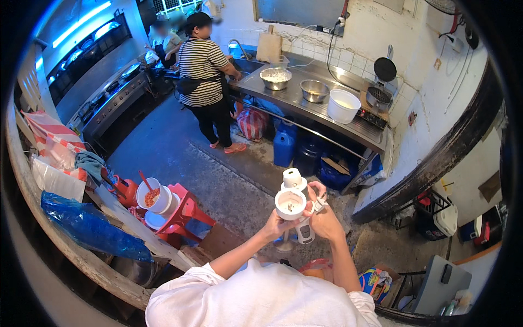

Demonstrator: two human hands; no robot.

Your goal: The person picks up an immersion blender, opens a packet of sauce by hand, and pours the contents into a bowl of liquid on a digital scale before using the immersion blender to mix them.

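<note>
My left hand (276, 225) is wrapped round a round white cup (290, 204), its mouth tilted up toward me. Dark specks and small bits lie on the cup's pinkish-white inside. Just beyond it stands a white rounded piece (292, 177) with a dark hole, on a wider white base. My right hand (325, 219) is closed beside the cup, its fingers bent round a small whitish piece (320, 204) whose kind I cannot make out. Below the hands a white and grey handle-like part (305, 234) shows; whether it joins the cup is hidden.
A red stool (188, 212) on the left stands near a white bucket (154, 197) of orange-red food. Across the room, a steel counter (297, 76) bears metal bowls (276, 79) and a white tub (344, 106). A person (204, 65) in a striped shirt works there. Stoves line the left wall.
</note>
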